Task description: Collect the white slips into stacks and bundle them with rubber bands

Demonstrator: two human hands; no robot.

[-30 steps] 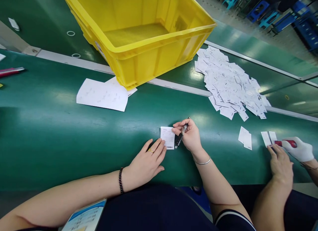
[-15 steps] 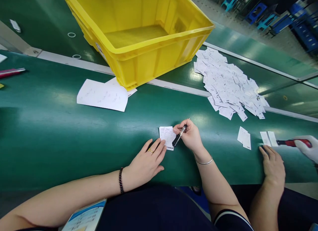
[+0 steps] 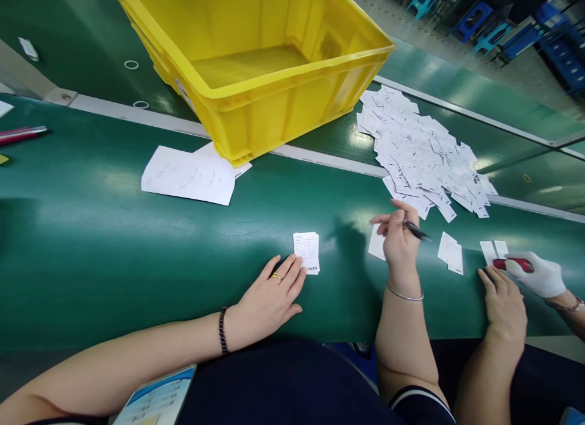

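Observation:
My left hand (image 3: 270,297) lies flat on the green belt, fingers stretched out, its fingertips resting on the lower edge of a small stack of white paper slips (image 3: 306,250). My right hand (image 3: 398,236) is raised to the right of that stack, closed on a black pen (image 3: 417,231) and pinching one white slip (image 3: 377,243) that hangs below its fingers. It is near the lower edge of a big heap of white slips (image 3: 423,158).
A large yellow crate (image 3: 256,65) stands at the back on the rail. White sheets (image 3: 189,175) lie in front of it. Two loose slips (image 3: 450,253) lie right. A co-worker's bare hand (image 3: 505,303) and gloved hand (image 3: 534,274) with a red tool work at far right.
My right hand left the stack and swung right and up with the pen, taking one slip along. My left hand stayed put. The co-worker's gloved hand shifted slightly.

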